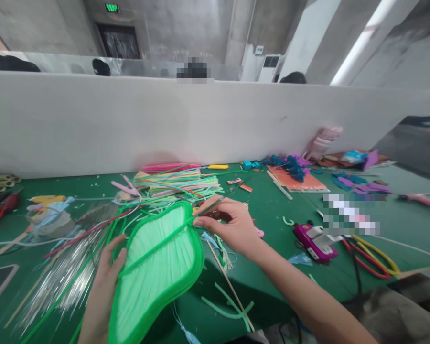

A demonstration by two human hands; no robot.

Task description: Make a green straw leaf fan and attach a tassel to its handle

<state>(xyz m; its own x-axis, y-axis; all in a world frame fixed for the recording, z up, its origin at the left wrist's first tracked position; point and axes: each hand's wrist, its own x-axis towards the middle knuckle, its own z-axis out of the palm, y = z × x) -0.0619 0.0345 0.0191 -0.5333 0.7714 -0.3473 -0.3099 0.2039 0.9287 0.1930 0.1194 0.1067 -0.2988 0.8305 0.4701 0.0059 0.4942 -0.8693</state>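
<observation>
A stack of leaf shapes [161, 260], pale green inside with bright green fuzzy pipe-cleaner edges and midrib, is tilted up in front of me. My left hand [105, 282] grips it along its left edge, fingers partly hidden behind. At its upper tip, my right hand [232, 222] is closed in a pinch, with a slim metal tool that looks like tweezers [214, 205] between thumb and fingers. The thumb and tool reach the leaf's tip; whether they grip it is unclear.
Behind the leaf lies a pile of pipe cleaners [179, 184]. Clear thin strips [71, 277] spread at left, near a yellow glue gun [48, 199]. A purple device [315, 243], red-and-yellow handled scissors [372, 258] and an orange pad [297, 179] lie right. A white partition [129, 119] bounds the table.
</observation>
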